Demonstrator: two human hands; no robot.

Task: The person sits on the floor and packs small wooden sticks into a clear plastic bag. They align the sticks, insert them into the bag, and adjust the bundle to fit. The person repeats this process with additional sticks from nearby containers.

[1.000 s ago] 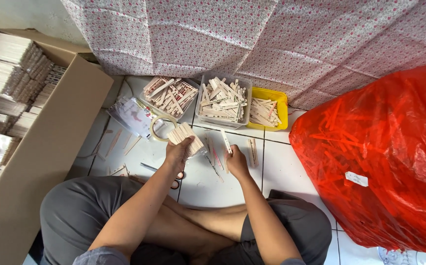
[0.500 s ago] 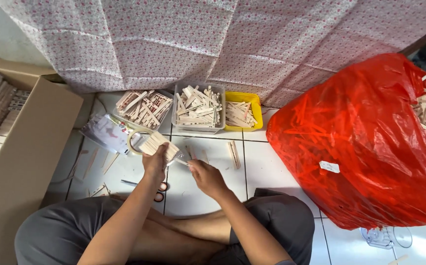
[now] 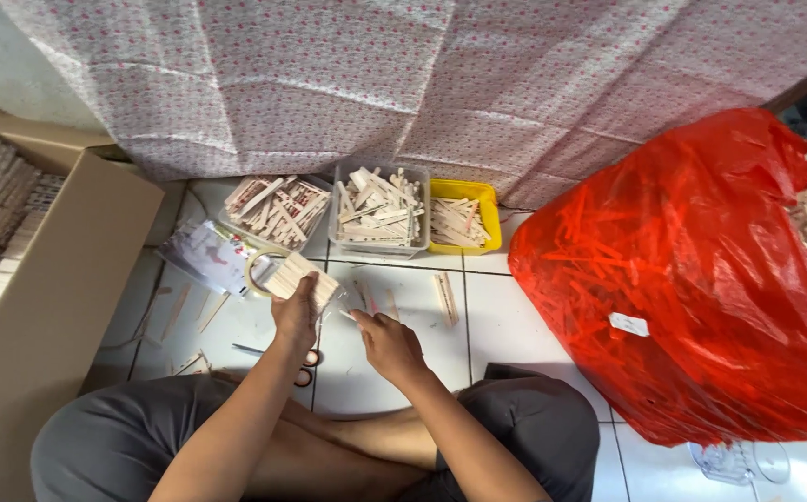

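Observation:
I sit cross-legged on a white tiled floor. My left hand [image 3: 296, 316] grips a flat bundle of pale wooden sticks [image 3: 294, 274], held fanned above the floor. My right hand [image 3: 387, 342] is just to the right of it, fingers pinched near the bundle's lower edge on something thin and clear that I cannot make out. Under my hands lie scissors with red handles [image 3: 303, 364]. A roll of tape [image 3: 257, 270] sits just behind the bundle.
Three tubs of wooden sticks stand in a row against a patterned cloth: a clear tub [image 3: 274, 210], another clear tub [image 3: 380, 210] and a yellow tub [image 3: 460, 221]. A big red plastic bag [image 3: 692, 279] of sticks fills the right. A cardboard box [image 3: 46, 307] with stick bundles stands left. Loose sticks [image 3: 445, 297] lie on the tiles.
The view has shifted, so everything sits slightly lower and further left in frame. My hands stay together at the bundle; the right hand has closed in on its lower edge.

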